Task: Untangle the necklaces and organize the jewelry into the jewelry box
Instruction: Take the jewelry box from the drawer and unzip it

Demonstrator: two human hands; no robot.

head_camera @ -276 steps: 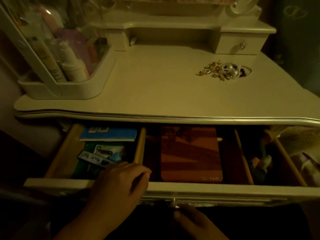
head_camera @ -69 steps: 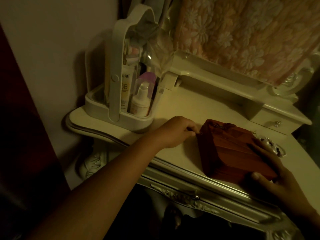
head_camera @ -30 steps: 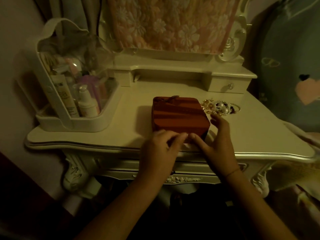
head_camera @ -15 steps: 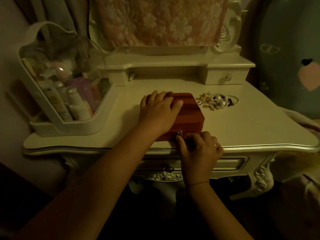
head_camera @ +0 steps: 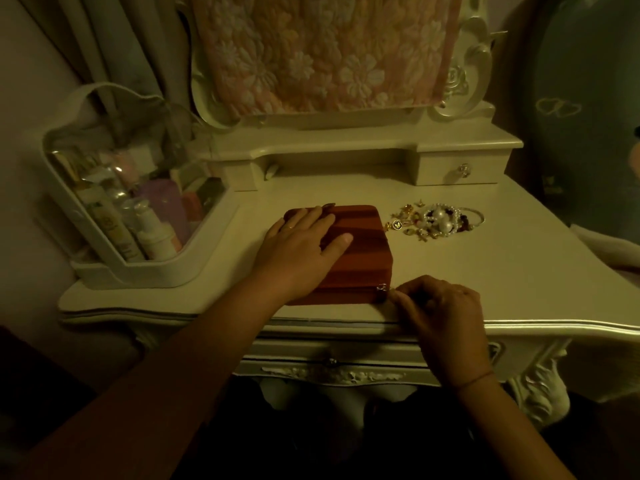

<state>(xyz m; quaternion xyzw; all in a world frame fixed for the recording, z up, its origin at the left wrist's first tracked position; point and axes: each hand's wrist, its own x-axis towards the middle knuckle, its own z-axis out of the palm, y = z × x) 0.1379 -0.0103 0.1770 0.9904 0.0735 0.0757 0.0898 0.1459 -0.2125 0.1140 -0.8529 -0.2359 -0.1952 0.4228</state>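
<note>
Jewelry box (head_camera: 356,247) parked near front edge of vanity top (head_camera: 502,271), zipped shut. Rigid, light, prob slidey, so pinned down by left hand (head_camera: 301,244), fingers straight. Zip pull (head_camera: 381,288) at front-right corner seemingly pinched by right hand (head_camera: 441,306). Tangled jewelry pile (head_camera: 434,223) sat just beside, fiddly stuff.

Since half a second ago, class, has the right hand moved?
Yes. The right hand has slid rightward along the front edge of the red jewelry box, from near its middle to its right front corner, beside the zipper pull.
</note>
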